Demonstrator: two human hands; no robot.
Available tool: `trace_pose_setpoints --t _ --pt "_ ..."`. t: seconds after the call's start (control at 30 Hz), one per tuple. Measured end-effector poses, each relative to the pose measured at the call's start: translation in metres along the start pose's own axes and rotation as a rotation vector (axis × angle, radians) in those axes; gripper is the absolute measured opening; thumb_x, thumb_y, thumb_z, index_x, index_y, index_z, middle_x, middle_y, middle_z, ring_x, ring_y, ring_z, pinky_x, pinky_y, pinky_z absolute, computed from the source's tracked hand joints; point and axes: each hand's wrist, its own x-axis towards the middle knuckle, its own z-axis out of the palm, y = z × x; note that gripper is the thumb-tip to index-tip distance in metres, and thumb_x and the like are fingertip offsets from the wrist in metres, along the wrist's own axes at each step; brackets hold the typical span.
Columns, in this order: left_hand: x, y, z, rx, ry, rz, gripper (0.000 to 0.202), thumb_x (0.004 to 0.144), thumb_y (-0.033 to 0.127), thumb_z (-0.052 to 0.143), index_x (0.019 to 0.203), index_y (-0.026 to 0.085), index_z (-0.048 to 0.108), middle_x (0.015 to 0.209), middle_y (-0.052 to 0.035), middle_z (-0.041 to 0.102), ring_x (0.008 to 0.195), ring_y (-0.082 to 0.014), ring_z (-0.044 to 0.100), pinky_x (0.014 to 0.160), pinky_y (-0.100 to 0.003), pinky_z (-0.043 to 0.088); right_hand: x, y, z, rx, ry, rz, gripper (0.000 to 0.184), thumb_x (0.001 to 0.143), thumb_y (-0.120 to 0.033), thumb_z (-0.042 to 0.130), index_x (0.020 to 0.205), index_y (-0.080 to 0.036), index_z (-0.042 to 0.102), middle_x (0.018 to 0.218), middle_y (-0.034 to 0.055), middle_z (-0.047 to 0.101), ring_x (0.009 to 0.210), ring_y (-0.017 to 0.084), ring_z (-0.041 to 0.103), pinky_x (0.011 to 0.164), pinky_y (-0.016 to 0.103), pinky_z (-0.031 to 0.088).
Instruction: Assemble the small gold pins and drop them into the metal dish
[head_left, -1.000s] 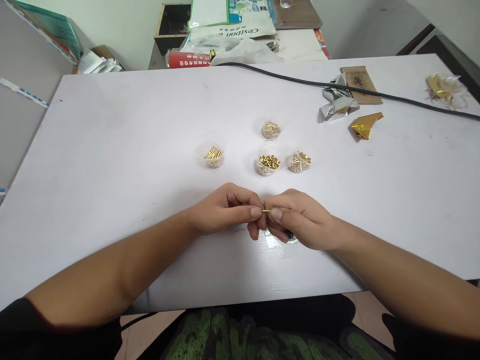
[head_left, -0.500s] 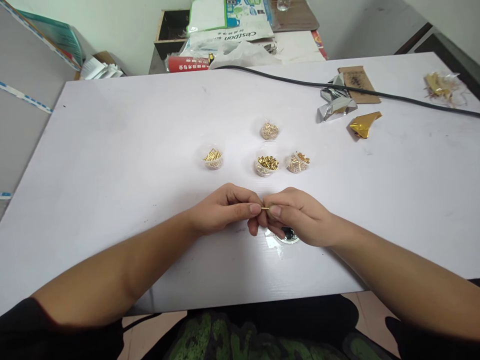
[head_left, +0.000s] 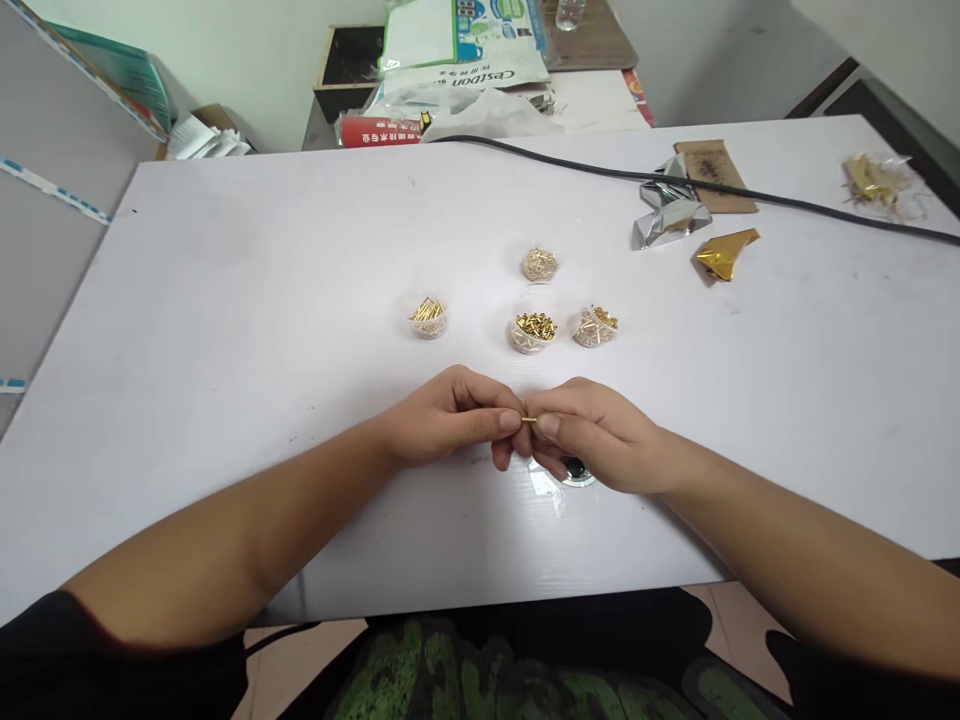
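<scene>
My left hand (head_left: 450, 420) and my right hand (head_left: 592, 435) meet fingertip to fingertip near the front of the white table (head_left: 225, 300). Both pinch a tiny gold pin (head_left: 529, 419) held level between them. Under my right hand lies a small clear dish (head_left: 576, 472) with a dark centre, partly hidden. Beyond the hands stand several small clear cups of gold pins: one on the left (head_left: 428, 315), one in the middle (head_left: 535, 331), one to its right (head_left: 596, 326) and one farther back (head_left: 540, 264).
A black cable (head_left: 675, 180) crosses the far right of the table. Silver foil (head_left: 670, 212), gold foil (head_left: 725, 253) and a brown packet (head_left: 712, 172) lie beside it. A clear bag with gold bits (head_left: 877, 182) sits at the far right. Boxes and bags are piled behind the table.
The hands stay together on the pin, barely shifting. The view has dipped slightly.
</scene>
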Motion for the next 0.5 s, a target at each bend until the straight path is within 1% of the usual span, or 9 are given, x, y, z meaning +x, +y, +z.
trace_pose_setpoints --t 0.17,0.3,0.5 --pt "-0.0008 0.0005 0.0001 0.024 -0.010 0.007 0.027 0.090 0.034 0.064 0.078 0.012 0.073 0.063 -0.0041 0.065 0.057 -0.0083 0.058 0.062 -0.020 0.049 -0.0011 0.0002 0.0002 -0.003 -0.021 -0.003 0.029 0.097 -0.024 0.037 0.079 -0.013 0.057 0.056 -0.0001 0.056 0.053 0.010 0.052 0.054 0.023 0.044" --pt "-0.0002 0.0001 0.0000 0.052 -0.003 0.010 0.029 0.089 0.036 0.064 0.076 0.012 0.072 0.061 -0.0041 0.064 0.056 -0.0084 0.057 0.060 -0.020 0.048 -0.0010 -0.0007 0.0007 -0.033 -0.027 -0.008 0.030 0.098 -0.024 0.035 0.081 -0.013 0.057 0.058 0.0008 0.057 0.055 0.011 0.053 0.055 0.024 0.045" --pt "-0.0002 0.0002 0.0009 0.084 0.014 -0.002 0.031 0.089 0.039 0.064 0.076 0.011 0.071 0.063 -0.0049 0.064 0.057 -0.0092 0.057 0.060 -0.021 0.049 -0.0004 -0.0027 0.0004 -0.085 -0.033 -0.033 0.030 0.099 -0.025 0.034 0.082 -0.014 0.055 0.059 0.0004 0.057 0.055 0.011 0.053 0.057 0.024 0.047"
